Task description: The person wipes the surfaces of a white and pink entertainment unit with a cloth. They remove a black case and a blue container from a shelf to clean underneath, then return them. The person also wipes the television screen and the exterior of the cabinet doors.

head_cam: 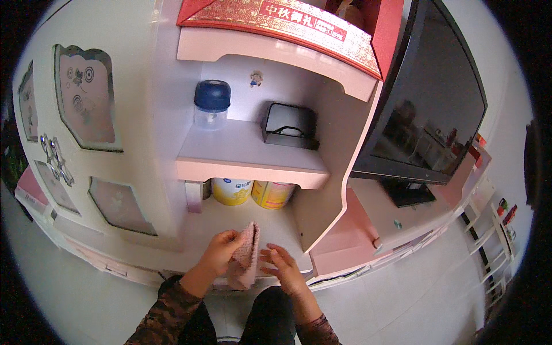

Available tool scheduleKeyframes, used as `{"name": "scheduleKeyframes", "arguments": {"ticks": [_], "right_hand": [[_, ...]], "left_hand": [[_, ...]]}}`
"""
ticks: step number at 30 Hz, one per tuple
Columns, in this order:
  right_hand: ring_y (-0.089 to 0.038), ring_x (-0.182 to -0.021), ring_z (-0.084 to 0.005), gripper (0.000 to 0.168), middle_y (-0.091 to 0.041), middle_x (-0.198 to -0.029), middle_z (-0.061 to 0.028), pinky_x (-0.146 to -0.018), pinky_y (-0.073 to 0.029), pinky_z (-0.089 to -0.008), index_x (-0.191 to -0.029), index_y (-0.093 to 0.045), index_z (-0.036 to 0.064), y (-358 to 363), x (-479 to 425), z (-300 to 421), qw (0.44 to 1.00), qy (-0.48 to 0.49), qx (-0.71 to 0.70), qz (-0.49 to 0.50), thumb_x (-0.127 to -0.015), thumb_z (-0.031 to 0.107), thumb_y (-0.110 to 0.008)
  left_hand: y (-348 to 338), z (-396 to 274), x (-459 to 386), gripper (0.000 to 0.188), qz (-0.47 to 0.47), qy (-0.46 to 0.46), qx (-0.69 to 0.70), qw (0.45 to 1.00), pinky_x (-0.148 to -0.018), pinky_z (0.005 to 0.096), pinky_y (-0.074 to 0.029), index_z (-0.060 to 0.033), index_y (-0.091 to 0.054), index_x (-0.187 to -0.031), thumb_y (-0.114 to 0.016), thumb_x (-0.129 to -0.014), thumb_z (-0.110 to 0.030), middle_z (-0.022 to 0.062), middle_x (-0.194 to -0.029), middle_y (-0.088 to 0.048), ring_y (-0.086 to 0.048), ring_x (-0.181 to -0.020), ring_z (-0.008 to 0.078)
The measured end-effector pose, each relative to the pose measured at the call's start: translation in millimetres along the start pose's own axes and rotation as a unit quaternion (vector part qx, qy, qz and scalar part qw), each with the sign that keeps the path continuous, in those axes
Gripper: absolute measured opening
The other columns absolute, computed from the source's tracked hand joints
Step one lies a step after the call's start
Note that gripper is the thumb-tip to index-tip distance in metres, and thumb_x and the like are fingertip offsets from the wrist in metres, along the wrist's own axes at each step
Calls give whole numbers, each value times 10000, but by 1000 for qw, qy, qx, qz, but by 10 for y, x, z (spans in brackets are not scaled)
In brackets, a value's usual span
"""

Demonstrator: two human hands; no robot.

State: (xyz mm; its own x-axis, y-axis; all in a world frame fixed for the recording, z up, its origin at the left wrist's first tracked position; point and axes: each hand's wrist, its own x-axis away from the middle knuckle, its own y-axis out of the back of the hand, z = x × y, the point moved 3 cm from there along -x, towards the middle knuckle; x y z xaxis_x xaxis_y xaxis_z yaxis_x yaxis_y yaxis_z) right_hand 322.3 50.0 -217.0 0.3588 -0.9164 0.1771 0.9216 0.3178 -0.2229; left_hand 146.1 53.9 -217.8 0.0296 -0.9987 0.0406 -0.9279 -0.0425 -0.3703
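Note:
My left hand grips a folded pink cloth, thumb on its near face. The cloth hangs down in front of the lowest shelf of a pink and white cabinet. Just right of it is my right hand, fingers spread and holding nothing. Beyond the hands, two yellow and white cans stand at the back of the lowest shelf. The middle shelf carries a clear jar with a blue lid and a black box-like object.
A red and gold gift box bearing writing sits on top of the cabinet. To the right, a television stands on a low pink and white unit. White cabinet doors are on the left. White chair-like frames are at far right.

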Motion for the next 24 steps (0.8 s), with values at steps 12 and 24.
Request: {"name": "scheduleKeyframes", "arguments": {"ticks": [12,24], "right_hand": [[-558,-858,-99,206,-635,-949,-20,-783,-470,-259,-1036,-612,16,297,-6,33,989,30,106,99,-867,131,-635],[-427,-1225,-304,462,-444,-1340,-138,-1008,-295,-516,-1308,-459,147,-150,-263,-461,659,258,701,-88,-891,339,-507]], "left_hand": [[512,-472,244,197,34,-17,-144,989,-665,245,-452,-5,-600,-940,-587,-894,-197,1,-838,-584,-519,-746,84],[211,292,199,357,-21,-364,-711,601,-926,542,-362,-110,-603,-1117,-582,-807,-284,122,-1207,-552,-479,-1128,358]]}}
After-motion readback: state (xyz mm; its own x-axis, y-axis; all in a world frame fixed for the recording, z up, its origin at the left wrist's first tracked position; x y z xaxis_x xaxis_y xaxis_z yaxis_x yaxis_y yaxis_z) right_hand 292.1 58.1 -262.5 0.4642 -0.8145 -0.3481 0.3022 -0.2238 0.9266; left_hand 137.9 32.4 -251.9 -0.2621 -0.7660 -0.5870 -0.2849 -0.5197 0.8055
